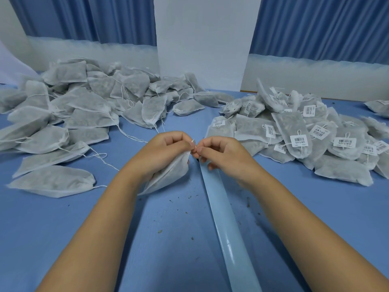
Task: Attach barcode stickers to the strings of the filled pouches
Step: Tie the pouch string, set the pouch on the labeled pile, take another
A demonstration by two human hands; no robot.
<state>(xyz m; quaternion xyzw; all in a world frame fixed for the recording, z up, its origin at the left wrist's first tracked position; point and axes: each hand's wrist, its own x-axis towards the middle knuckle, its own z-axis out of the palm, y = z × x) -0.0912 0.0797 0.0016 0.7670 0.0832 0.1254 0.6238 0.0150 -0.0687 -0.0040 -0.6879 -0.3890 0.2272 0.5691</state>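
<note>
On the blue bench (168, 232), the left hand (166, 150) grips a filled pouch (168, 175). The right hand (223, 157) pinches the top of a pale strip (221, 218), its fingertips touching the left thumb. An unlabelled heap (84, 102) lies left. A heap (336, 171) bearing barcode stickers (297, 140) lies right.

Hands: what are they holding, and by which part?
The left hand grips a filled pouch by its upper end; whether the right hand pinches anything there cannot be told.
</note>
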